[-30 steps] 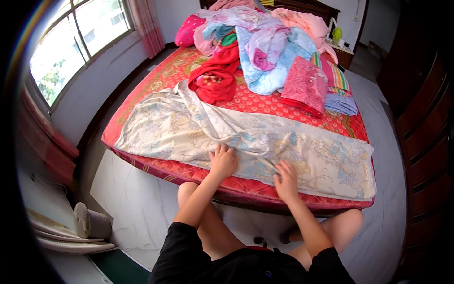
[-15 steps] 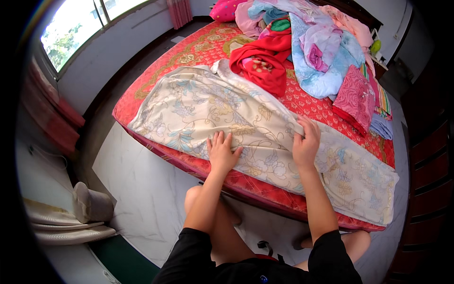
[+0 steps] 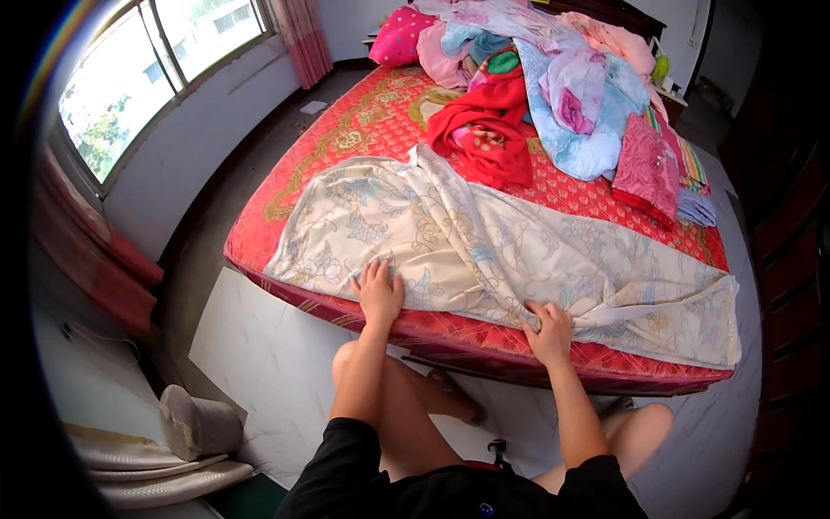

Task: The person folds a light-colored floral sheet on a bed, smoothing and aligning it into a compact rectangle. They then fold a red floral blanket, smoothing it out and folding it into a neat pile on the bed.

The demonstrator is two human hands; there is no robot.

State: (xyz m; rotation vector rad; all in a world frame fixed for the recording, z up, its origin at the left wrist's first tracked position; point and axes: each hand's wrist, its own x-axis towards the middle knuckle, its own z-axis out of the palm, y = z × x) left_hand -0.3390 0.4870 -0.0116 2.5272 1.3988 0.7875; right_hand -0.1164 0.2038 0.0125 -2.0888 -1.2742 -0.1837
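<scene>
A cream floral sheet (image 3: 380, 212) lies in a long, loosely folded band across the near end of the bed. My left hand (image 3: 378, 295) rests on its near edge, fingers spread and palm down. Farther right, my right hand (image 3: 550, 334) grips the near edge of the same cloth between thumb and fingers. Creases run from the far side of the sheet toward that hand, and a twisted fold stretches on to the right. Beneath the cloth is a red patterned mattress (image 3: 346, 130), its near rim showing below both hands.
A red blanket (image 3: 480, 130), a pale blue quilt (image 3: 579, 147) and folded pink cloth (image 3: 647, 169) are heaped toward the head of the bed. A pink dotted pillow (image 3: 402, 36) is at the far left. A grey stool (image 3: 201, 424) stands on the floor at left.
My right hand has come nearer, bringing the sheet's lifted part down to the mattress's near edge. My left hand has shifted slightly left. The sheet now shows more folds on the right.
</scene>
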